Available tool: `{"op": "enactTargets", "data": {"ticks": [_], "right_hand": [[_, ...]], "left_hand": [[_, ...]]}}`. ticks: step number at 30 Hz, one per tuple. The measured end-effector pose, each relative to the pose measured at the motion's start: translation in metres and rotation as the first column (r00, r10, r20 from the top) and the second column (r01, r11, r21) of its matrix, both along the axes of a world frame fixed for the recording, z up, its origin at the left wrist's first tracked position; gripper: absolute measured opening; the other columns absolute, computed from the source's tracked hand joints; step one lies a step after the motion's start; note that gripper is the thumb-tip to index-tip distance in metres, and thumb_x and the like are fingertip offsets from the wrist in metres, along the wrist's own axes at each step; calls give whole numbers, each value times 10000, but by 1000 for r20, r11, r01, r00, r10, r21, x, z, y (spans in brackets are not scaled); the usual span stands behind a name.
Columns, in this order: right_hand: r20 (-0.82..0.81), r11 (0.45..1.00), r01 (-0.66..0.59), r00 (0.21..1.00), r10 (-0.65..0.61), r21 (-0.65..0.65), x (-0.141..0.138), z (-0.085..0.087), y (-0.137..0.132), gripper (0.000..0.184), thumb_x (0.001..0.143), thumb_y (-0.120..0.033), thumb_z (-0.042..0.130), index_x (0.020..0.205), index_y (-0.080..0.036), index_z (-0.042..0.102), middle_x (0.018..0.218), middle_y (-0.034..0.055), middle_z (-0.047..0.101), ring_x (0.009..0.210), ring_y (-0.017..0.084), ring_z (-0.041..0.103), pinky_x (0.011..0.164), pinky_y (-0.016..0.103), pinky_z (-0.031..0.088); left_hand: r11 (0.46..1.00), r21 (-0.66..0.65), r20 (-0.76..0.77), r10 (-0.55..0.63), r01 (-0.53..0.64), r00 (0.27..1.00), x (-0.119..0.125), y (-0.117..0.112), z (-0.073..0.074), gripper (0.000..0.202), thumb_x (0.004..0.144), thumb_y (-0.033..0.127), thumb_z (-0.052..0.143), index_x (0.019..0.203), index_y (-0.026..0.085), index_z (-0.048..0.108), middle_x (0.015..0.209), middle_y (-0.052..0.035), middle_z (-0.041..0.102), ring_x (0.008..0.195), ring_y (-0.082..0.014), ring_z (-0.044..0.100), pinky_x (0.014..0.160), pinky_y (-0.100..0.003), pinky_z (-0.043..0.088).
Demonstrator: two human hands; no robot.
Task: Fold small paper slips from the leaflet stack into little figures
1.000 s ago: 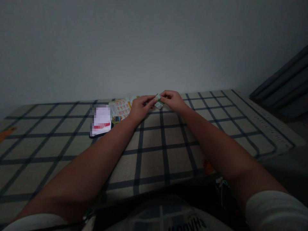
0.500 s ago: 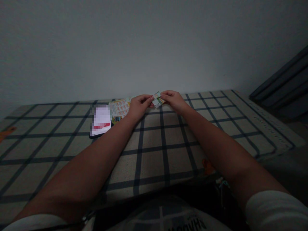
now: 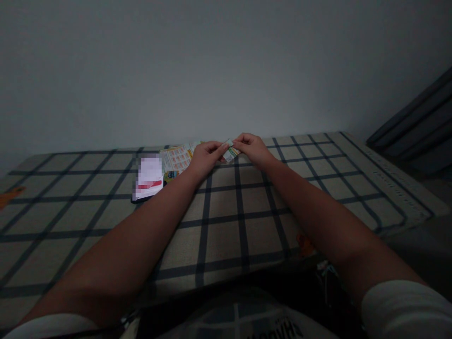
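Between my two hands is a small folded piece of printed paper (image 3: 230,154), white with green and yellow patches. My left hand (image 3: 208,157) pinches its left side, thumb on top. On the right, my right hand (image 3: 251,148) grips the upper right edge between thumb and fingers. Both hands are just above the far part of the checked cloth. Behind my left hand lies a colourful printed leaflet (image 3: 177,158), partly covered by that hand and forearm. A phone (image 3: 150,176) with a lit, blurred screen rests left of my left forearm.
A checked tablecloth (image 3: 222,240) covers the table, which meets a plain wall (image 3: 226,70) at the back. Orange shapes show at the left edge (image 3: 10,195) and beside my right forearm (image 3: 305,245). Dark folded fabric (image 3: 416,127) hangs at the right.
The paper's upper part has shifted and looks smaller between my fingers. My left thumb has slid slightly right over it, and my right fingers have moved a little left.
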State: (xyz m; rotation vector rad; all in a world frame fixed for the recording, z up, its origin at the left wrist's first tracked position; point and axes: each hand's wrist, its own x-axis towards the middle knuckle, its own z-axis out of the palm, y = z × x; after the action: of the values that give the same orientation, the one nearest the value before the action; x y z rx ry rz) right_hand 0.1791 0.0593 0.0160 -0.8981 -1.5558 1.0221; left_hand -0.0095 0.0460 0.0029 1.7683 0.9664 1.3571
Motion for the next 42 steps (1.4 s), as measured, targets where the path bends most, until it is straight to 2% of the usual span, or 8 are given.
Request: {"op": "enactTargets", "data": {"ticks": [5,8,14,19,26,31,35,42], "right_hand": [[-164,997,-21,986,10,-70,0,1,1,384,694,-518,849,842,-188,721,810,13,701,768,148,625,740,293,525],[-154,995,-56,987,42,-88,3,2,0,478,663,-584,855,922,-193,761,870,29,734,799,155,645,746,297,537],[12,999,-33,999,33,-8,4,3,-2,303,706,-453,848,804,-183,755,835,34,747,810,172,651,782,318,532],[-28,999,46,999,-46,2,2,3,-1,246,745,-407,809,767,-184,707,785,19,724,768,160,638,756,310,524],[-74,997,69,995,-68,18,-1,0,3,275,726,-421,814,749,-183,679,772,14,720,738,148,634,719,291,512],[-99,992,104,990,-97,73,-4,1,1,331,748,-483,818,775,-192,664,777,8,714,745,150,646,709,293,521],[-137,987,131,984,-117,97,-5,2,-1,354,751,-509,822,797,-189,681,791,6,720,752,146,646,721,295,535],[-230,996,-56,973,38,-72,-2,-4,4,460,659,-542,878,916,-182,752,934,36,758,835,151,677,772,292,560]], "left_hand": [[998,48,-22,38,-36,999,0,0,1,466,856,646,705,827,189,790,693,-23,718,627,-156,629,618,-275,498],[998,51,-33,33,-31,999,-1,1,0,461,859,647,695,832,199,797,696,-18,723,627,-157,633,614,-275,500],[997,51,-118,62,-56,991,-1,-2,1,469,852,644,698,849,189,810,621,-19,689,585,-164,603,572,-284,459],[1000,-2,-25,24,-24,999,1,-4,3,427,849,583,716,913,172,812,713,-26,734,600,-151,611,612,-275,496],[996,-22,-18,91,-91,996,1,-6,6,406,852,551,718,829,154,798,656,-26,706,624,-156,628,646,-267,511],[990,-135,148,-27,47,989,5,-11,8,484,758,614,794,915,156,776,790,-40,741,663,-150,653,623,-261,548],[978,-179,140,-83,108,987,8,-12,8,421,705,535,864,826,151,741,743,-26,712,644,-134,634,600,-247,530],[992,-125,84,17,-6,996,5,-4,2,327,774,477,820,757,172,704,627,-2,660,541,-113,562,531,-241,416]]}}
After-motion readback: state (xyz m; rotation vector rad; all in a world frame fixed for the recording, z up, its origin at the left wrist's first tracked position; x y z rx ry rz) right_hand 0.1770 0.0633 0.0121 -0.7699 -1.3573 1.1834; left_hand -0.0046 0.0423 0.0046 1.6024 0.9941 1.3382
